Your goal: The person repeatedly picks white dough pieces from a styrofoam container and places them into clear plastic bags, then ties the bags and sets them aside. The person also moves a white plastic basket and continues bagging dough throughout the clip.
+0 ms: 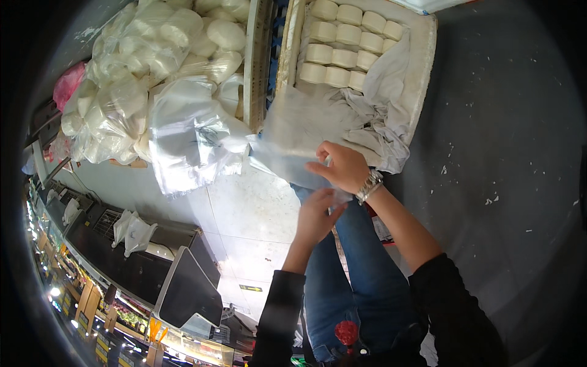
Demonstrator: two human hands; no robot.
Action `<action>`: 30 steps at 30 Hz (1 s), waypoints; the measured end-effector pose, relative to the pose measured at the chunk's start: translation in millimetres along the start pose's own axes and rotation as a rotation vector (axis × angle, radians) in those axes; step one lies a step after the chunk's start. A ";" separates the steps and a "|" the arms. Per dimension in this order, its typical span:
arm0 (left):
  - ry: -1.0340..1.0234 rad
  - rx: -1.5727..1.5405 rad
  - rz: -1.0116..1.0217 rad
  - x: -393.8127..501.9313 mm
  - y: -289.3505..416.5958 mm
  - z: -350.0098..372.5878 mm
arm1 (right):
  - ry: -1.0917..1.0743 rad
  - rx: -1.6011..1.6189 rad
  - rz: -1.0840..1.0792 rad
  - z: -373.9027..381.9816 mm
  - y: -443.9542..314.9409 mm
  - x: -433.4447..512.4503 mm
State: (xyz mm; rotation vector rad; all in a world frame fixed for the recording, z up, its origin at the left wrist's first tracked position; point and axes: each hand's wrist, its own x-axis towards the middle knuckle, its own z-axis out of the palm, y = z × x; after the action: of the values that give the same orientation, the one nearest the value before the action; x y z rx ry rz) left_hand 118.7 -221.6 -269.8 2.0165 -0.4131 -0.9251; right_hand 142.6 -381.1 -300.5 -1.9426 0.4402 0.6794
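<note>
A thin clear plastic bag (293, 137), blurred, spreads between the stack of bags and the foam box. My right hand (341, 167), with a metal watch at the wrist, has its fingers curled at the bag's near edge. Just below it, my left hand (318, 213) pinches a corner of the same bag. Beyond them a foam box (426, 87) holds rows of white steamed buns (344, 58) and a crumpled white cloth (383, 119). A stack of flat clear bags (192, 133) lies to the left.
Knotted clear bags of pale round buns (137, 64) are heaped at the upper left, beside a light plastic crate's edge (254, 64). A dark counter (133, 261) with a screen-like panel (190, 289) stands at the lower left. White scraps dot the grey surface (490, 137) at right.
</note>
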 end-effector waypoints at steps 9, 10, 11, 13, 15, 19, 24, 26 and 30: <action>-0.191 0.015 -0.136 -29.1 -45.9 46.7 | -0.550 -0.200 0.182 63.0 74.8 -4.2; -0.153 0.018 -0.091 -32.9 -49.3 49.6 | -0.490 -0.162 0.142 66.1 80.1 -7.0; -0.113 0.026 -0.042 -36.6 -52.7 51.7 | -0.441 -0.146 0.132 67.5 84.5 -9.7; -0.149 -0.272 -0.357 -41.6 -59.8 54.2 | -0.439 -0.031 0.182 66.9 89.7 -13.8; -0.092 -0.552 -0.574 -41.2 -68.0 54.6 | -0.527 0.151 0.333 64.9 89.7 -16.1; 0.192 -0.837 -0.575 -21.1 -77.6 52.0 | -0.283 0.498 0.228 61.1 75.1 -15.4; 0.358 -1.157 -0.798 14.7 -57.6 28.8 | -0.053 0.066 -0.104 44.3 41.2 -7.4; 0.369 -1.135 -0.663 30.2 -47.6 19.1 | -0.029 0.016 -0.178 36.6 26.7 -6.6; 0.372 -1.007 -0.622 50.5 -45.6 -1.8 | 0.185 0.045 -0.333 31.4 6.6 -1.6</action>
State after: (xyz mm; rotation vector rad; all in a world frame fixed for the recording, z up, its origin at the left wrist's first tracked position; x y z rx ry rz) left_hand 151.6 -223.7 -329.4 1.2896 0.7953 -0.8260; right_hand 129.2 -355.9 -315.2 -1.9825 0.2324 0.2752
